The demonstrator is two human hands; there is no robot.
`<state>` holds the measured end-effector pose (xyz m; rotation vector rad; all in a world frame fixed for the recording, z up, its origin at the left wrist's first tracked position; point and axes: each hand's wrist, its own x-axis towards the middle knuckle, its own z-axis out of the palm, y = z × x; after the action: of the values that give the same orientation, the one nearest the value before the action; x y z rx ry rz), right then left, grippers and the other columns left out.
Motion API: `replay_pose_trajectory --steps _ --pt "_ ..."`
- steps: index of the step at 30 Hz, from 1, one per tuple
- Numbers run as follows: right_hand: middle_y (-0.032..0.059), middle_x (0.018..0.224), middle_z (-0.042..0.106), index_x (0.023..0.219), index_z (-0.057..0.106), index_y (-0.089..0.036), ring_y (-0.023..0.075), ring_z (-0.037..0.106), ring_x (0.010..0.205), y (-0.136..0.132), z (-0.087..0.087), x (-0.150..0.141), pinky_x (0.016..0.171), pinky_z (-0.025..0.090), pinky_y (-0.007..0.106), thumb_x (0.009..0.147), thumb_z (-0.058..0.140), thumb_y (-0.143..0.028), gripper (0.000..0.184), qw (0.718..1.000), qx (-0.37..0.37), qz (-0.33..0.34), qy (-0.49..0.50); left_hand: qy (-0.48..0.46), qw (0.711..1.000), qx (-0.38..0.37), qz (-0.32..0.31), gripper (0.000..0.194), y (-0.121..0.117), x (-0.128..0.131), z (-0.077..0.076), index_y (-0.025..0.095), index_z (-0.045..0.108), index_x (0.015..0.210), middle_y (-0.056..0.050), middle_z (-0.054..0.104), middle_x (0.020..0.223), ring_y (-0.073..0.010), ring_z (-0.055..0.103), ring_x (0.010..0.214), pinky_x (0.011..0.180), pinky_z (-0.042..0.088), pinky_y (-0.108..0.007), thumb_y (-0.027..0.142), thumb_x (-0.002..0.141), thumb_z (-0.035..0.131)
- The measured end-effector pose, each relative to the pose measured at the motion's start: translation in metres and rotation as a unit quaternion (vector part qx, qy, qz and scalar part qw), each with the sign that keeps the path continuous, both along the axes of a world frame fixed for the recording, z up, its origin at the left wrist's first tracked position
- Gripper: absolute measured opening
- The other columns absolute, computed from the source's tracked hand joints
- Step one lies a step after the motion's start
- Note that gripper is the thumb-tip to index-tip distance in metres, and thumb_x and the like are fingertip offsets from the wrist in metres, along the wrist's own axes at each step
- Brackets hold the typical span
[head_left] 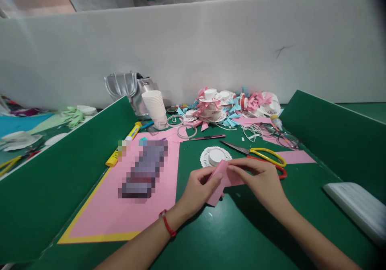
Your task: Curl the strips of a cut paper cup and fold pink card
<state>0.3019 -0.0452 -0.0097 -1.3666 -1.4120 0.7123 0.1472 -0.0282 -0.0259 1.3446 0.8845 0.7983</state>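
Observation:
Between my two hands is a folded strip of pink paper [217, 190], held just above the green table. My left hand [199, 189] pinches its folded part, thumb on top, and a red bracelet circles that wrist. My right hand [261, 179] grips the strip near the fold with thumb and fingertips; part of the paper runs behind these fingers. Right behind the paper lies a white lacy paper disc with a round cup base [216, 156] on it, partly covered by the strip. Scissors [256, 153] with yellow and red handles rest beyond my right hand, blades pointing left.
Pink sheets [126, 217] on a yellow one lie at left, under a blurred-out object [146, 167]. A glue stick [131, 131], stacked paper cups [154, 107] and a silver bag [120, 85] stand farther back. Paper flower pieces [211, 105] pile up behind. Green dividers [340, 129] flank the table.

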Motion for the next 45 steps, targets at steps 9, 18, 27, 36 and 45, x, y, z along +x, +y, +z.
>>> replay_pose_trajectory --steps 9,18,27,36,45 --pt "0.0026 0.074 0.07 0.07 0.068 -0.02 0.019 0.063 0.071 -0.0013 -0.0007 -0.0055 0.067 0.051 0.029 0.066 0.063 -0.025 0.007 1.0 0.002 0.006 0.028 0.03 0.999 0.032 -0.013 0.026 -0.0028 0.0026 -0.0022 0.014 0.062 0.078 -0.001 0.058 0.061 -0.0125 0.054 0.054 0.05 0.041 -0.022 0.036 0.078 0.049" --pt "0.0008 0.07 0.069 0.067 0.068 -0.022 0.017 0.062 0.067 0.001 -0.0037 0.0015 0.062 0.051 0.026 0.064 0.066 -0.023 0.004 0.995 -0.015 -0.031 0.091 0.013 1.0 -0.001 -0.02 0.029 0.0002 0.0007 -0.0014 0.01 0.064 0.079 -0.005 0.062 0.061 -0.0131 0.054 0.053 0.048 0.041 -0.022 0.037 0.074 0.055" --pt "0.0009 0.07 0.069 0.067 0.068 -0.021 0.0166 0.062 0.066 0.0032 -0.0058 0.0024 0.062 0.05 0.026 0.062 0.068 -0.025 0.007 0.992 -0.03 -0.041 0.113 0.018 0.999 -0.01 -0.03 0.03 0.0 0.0014 -0.0012 0.01 0.062 0.074 -0.006 0.063 0.059 -0.0124 0.056 0.051 0.047 0.042 -0.021 0.037 0.076 0.052" --pt "-0.0003 0.067 0.067 0.064 0.067 -0.021 0.0158 0.061 0.065 0.0028 -0.0034 0.0031 0.061 0.048 0.024 0.064 0.066 -0.023 0.003 0.996 -0.036 0.002 0.08 0.081 0.991 0.099 -0.024 0.024 -0.0006 0.0025 0.0 0.011 0.059 0.061 0.0 0.054 0.056 -0.0099 0.047 0.055 0.049 0.035 -0.019 0.028 0.076 0.052" --pt "0.0023 0.076 0.07 0.071 0.069 -0.02 0.0189 0.062 0.071 0.0011 -0.0022 -0.0001 0.065 0.049 0.028 0.065 0.064 -0.026 0.009 1.0 -0.022 -0.002 0.009 -0.015 1.0 -0.009 -0.008 0.026 -0.0011 0.0036 -0.0006 0.013 0.058 0.081 -0.001 0.059 0.061 -0.0133 0.058 0.05 0.045 0.043 -0.021 0.037 0.077 0.049"
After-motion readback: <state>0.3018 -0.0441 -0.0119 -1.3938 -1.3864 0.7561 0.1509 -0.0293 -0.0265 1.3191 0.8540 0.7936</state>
